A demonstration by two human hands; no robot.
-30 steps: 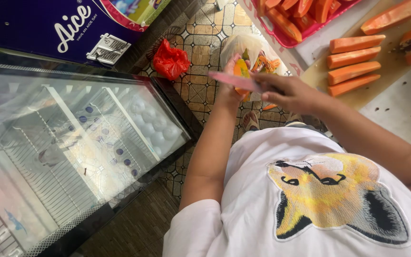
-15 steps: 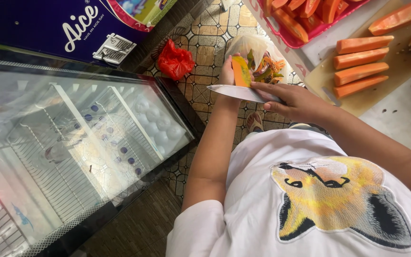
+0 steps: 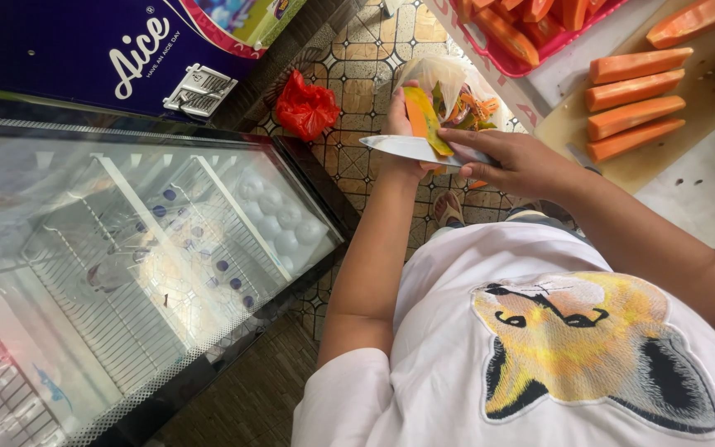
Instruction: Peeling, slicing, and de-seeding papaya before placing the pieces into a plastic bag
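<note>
Nearest the camera was the person's white shirt [image 3: 539,364] with a fox head embroidered on the chest, and both forearms reached out from it over the tiled floor [image 3: 357,91]. To the left lay a glass-topped freezer chest [image 3: 126,248], its wire baskets and pale round packs showing through the lid.

Past the shirt, the right hand [image 3: 523,161] was closed around the handle of a knife [image 3: 407,149], the blade lying nearly flat and pointing left across the body. The left hand [image 3: 399,124] was wrapped around a papaya piece [image 3: 424,120], mostly hidden behind it, so how tightly the fingers curled could not be told. The piece stood on end, orange flesh with a green-yellow skin edge, and the blade met it low down. It seemed to be held out over the floor, away from the table, so that peelings would drop clear of the cut fruit.

Directly beyond the hands a clear plastic bag [image 3: 457,91] sat open on the floor with orange and green peel scraps in it, likely placed there to catch the trimmings. A crumpled red bag [image 3: 306,108] lay near the freezer's corner.

Farthest off, at the upper right, peeled papaya spears [image 3: 635,95] lay side by side on a wooden cutting board [image 3: 697,124] on the table, and a pink tray [image 3: 515,62] held more orange pieces.
</note>
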